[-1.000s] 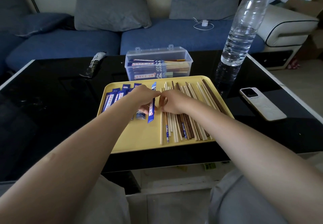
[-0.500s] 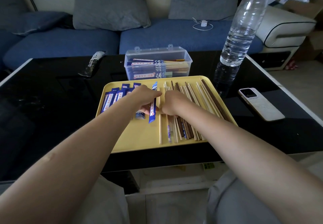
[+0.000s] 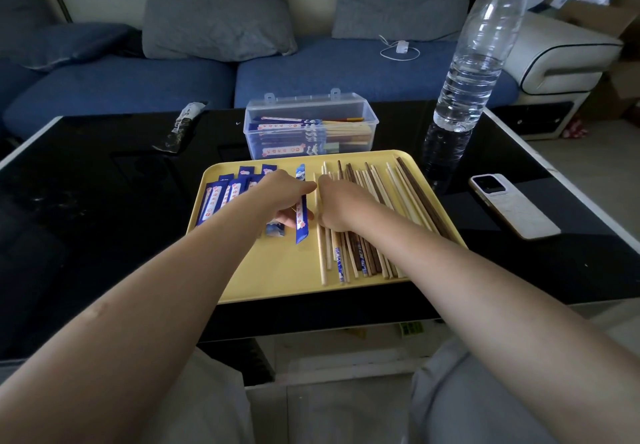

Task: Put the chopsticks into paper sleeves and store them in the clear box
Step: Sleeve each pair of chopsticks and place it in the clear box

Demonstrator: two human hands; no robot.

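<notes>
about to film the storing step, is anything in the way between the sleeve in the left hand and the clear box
Nothing visible blocks it. The left hand holds a blue paper sleeve over the yellow tray, and the clear box sits just beyond the tray's far edge. Only the tray's low rim lies between. Whether the box lid is shut is unclear.

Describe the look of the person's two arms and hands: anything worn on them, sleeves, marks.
Both forearms are bare all the way to the frame's lower edge; no sleeves show. The left hand and right hand wear no gloves, and no watch, bracelet or ring is visible. The left forearm has a small faint oval mark near the elbow. Light grey clothing covers the lap below.
</notes>
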